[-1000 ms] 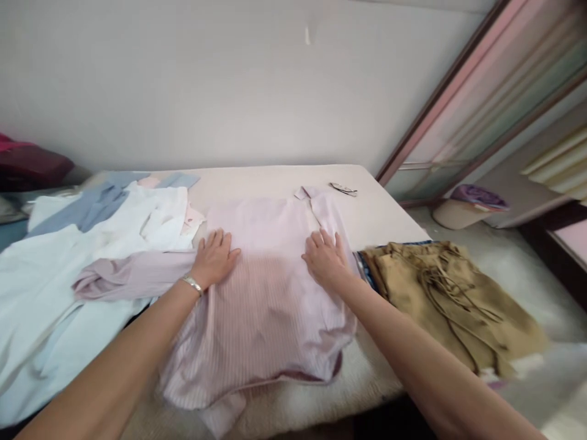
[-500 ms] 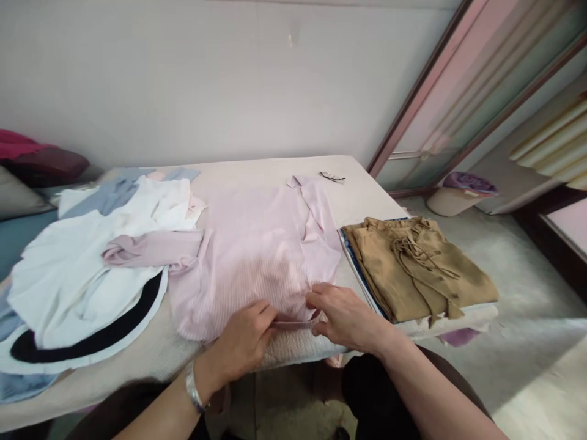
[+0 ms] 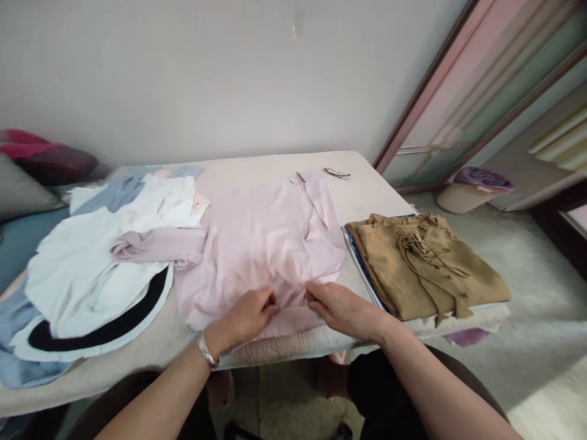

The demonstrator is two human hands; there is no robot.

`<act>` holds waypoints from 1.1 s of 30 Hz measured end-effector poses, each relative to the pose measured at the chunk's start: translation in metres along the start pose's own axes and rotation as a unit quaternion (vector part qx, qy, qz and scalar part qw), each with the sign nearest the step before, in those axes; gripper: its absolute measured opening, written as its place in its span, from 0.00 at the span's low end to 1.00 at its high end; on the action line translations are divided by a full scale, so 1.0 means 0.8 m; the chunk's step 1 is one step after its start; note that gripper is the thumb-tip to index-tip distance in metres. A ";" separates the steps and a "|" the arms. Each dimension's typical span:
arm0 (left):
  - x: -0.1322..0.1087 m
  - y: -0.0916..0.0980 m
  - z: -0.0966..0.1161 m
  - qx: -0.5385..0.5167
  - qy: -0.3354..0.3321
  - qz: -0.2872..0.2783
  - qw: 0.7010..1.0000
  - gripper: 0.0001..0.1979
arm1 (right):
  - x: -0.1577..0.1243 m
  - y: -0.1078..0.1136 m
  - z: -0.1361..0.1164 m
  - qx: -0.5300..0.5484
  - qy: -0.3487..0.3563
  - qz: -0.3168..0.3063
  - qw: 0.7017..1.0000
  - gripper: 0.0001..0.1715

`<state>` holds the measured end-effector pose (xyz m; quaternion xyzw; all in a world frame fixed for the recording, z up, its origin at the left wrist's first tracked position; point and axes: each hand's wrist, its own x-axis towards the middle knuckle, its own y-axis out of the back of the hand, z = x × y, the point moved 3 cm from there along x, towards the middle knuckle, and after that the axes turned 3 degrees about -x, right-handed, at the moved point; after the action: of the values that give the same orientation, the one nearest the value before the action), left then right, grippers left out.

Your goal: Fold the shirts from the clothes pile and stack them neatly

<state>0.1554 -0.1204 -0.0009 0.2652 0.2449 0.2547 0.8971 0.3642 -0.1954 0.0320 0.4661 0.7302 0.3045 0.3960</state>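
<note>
A pale pink ribbed top (image 3: 261, 235) lies spread on the bed, its hem side toward me. One sleeve (image 3: 160, 244) stretches left over the white clothes; the other side is folded in along the right. My left hand (image 3: 252, 311), with a silver bracelet at the wrist, pinches the cloth near the front edge. Opposite it, my right hand (image 3: 330, 304) grips the same top with curled fingers. Between the hands the cloth is slightly bunched, and a strip of it reaches below them toward the bed's edge.
White garments with a black band (image 3: 105, 311) and blue cloth lie at the left. Folded brown trousers (image 3: 422, 263) top a stack at the right. Eyeglasses (image 3: 337, 174) rest at the back of the bed (image 3: 257, 168). A lined bin (image 3: 474, 189) stands on the floor.
Both hands have moved slightly up, away from the bed's front edge, gathering the top's lower part. More pink cloth now shows below the hands. The view has shifted a little.
</note>
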 end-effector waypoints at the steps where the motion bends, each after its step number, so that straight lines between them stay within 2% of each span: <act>1: 0.000 -0.003 -0.001 0.046 0.006 0.006 0.999 0.08 | -0.001 0.000 0.003 -0.019 -0.018 -0.001 1.000 0.05; 6: -0.003 -0.015 0.002 0.235 -0.021 0.057 0.970 0.10 | -0.003 0.002 0.022 -0.087 -0.089 -0.019 0.992 0.05; 10: -0.004 -0.023 0.014 0.268 -0.130 0.143 0.944 0.12 | 0.008 0.022 0.045 -0.149 -0.185 0.082 0.968 0.08; 13: -0.005 -0.038 0.016 0.277 -0.217 0.136 0.926 0.21 | 0.021 0.039 0.065 -0.187 -0.280 0.136 0.932 0.11; 16: -0.006 -0.054 0.006 0.305 -0.230 0.123 0.916 0.30 | 0.033 0.047 0.079 -0.204 -0.336 0.147 0.908 0.12; 21: -0.004 -0.070 -0.005 0.315 -0.201 0.144 0.916 0.34 | 0.044 0.045 0.076 -0.254 -0.330 0.189 0.889 0.11; 24: -0.004 -0.070 -0.003 0.296 -0.204 0.144 0.922 0.33 | 0.060 0.046 0.068 -0.261 -0.303 0.212 0.892 0.14; 29: -0.007 -0.053 0.003 0.227 -0.195 0.137 0.944 0.24 | 0.122 0.058 0.060 -0.248 -0.274 0.220 0.903 0.19; 33: -0.009 -0.034 0.008 0.204 -0.175 0.148 0.952 0.21 | 0.178 0.067 0.073 -0.252 -0.300 0.220 0.893 0.25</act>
<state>0.1621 -0.1465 -0.0103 0.5165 0.0889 0.2790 0.8046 0.4024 -0.0389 0.0046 0.5683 0.3541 0.4033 0.6237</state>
